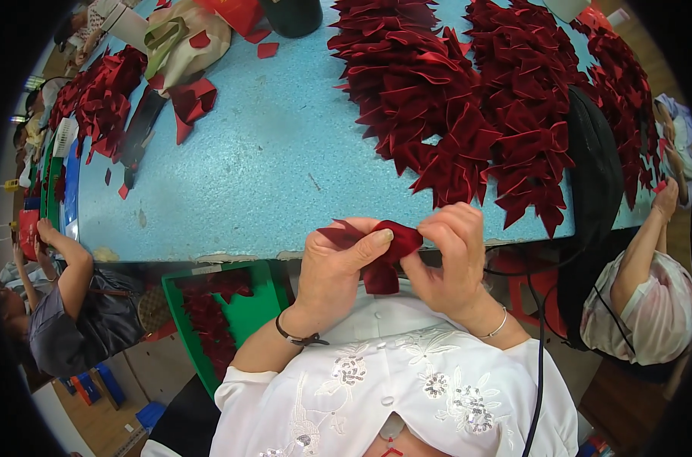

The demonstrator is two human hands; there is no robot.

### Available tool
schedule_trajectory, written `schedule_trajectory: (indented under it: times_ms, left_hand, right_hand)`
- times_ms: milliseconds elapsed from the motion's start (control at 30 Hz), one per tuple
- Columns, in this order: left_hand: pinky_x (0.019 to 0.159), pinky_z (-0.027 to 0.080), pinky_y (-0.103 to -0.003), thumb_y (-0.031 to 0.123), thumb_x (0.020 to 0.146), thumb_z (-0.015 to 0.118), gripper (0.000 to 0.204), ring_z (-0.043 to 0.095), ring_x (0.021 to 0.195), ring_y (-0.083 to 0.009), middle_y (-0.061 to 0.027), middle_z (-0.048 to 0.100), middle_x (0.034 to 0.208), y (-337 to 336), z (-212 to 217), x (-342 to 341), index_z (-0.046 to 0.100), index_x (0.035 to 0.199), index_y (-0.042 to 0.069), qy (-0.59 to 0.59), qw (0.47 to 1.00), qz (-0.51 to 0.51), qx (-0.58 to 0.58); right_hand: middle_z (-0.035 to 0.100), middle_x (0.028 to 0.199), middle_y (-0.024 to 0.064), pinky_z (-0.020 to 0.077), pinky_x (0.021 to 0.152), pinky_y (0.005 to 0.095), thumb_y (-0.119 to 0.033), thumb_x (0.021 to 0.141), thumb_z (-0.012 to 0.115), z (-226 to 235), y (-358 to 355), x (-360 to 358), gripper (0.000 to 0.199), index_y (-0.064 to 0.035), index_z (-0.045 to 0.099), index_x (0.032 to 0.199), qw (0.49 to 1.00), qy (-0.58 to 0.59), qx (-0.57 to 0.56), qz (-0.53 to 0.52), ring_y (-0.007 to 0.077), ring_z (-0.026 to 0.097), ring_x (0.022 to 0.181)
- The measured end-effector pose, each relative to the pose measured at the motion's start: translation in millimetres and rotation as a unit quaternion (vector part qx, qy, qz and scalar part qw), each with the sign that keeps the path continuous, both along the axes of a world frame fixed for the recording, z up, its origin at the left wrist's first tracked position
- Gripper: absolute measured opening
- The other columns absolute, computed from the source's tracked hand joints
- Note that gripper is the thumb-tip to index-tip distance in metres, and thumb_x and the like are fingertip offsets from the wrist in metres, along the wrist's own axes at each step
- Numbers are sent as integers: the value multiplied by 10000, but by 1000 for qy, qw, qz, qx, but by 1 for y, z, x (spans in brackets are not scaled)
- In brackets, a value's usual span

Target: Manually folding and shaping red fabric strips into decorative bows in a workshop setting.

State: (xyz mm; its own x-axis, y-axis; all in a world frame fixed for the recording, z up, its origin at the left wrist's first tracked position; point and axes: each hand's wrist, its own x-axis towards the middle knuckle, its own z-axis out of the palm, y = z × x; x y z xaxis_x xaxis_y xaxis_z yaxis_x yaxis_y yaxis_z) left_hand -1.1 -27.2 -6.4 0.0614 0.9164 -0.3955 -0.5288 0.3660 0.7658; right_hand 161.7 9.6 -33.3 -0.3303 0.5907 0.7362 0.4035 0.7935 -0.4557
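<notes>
Just off the table's near edge, both my hands work on one dark red velvet bow (pixel 398 242). My left hand (pixel 337 263) is closed on it, thumb pressed on top near the bow's middle, one pointed tail sticking out behind the fingers and another hanging below. My right hand (pixel 454 259) pinches the bow's right loop between thumb and fingers. The fingertips partly hide the knot. Beyond my hands, long rows of finished-looking red bows (pixel 414 91) lie overlapped on the table, with a second row (pixel 521 114) to their right.
The blue table (pixel 247 160) has a worn near edge. A green crate (pixel 247 305) with red bows stands below it on my left. Red pieces (pixel 106 99), a cloth bag (pixel 182 38) and a dark cup (pixel 293 15) lie farther off. A black bag (pixel 593 167) and cable are at right; people sit both sides.
</notes>
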Motion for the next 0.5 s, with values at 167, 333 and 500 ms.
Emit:
schedule_trajectory:
  times_ms: [167,333,500]
  left_hand:
    - [571,438,-212,119,862,642,169,554,636,-82,-45,638,746,2,-7,0,656,920,-39,22,1000,2,19]
    - [587,449,-220,102,864,635,157,564,648,-86,-43,641,771,1,-5,4,646,924,-44,47,999,12,22]
    - [643,462,-225,86,864,632,142,574,704,-88,-50,647,830,2,0,2,630,936,-37,-11,1000,-7,25]
  right_hand:
    - [563,900,134,470,611,368,55,623,657,-1,1,2,414,18,518,1012,993,-87,72,-20,286,555,737]
    - [562,879,132,464,548,329,85,630,649,2,-1,1,398,12,508,995,998,-57,11,-19,265,558,687]
    - [562,853,134,459,526,316,132,615,621,4,0,8,411,8,497,987,1000,-25,-11,-8,259,556,650]
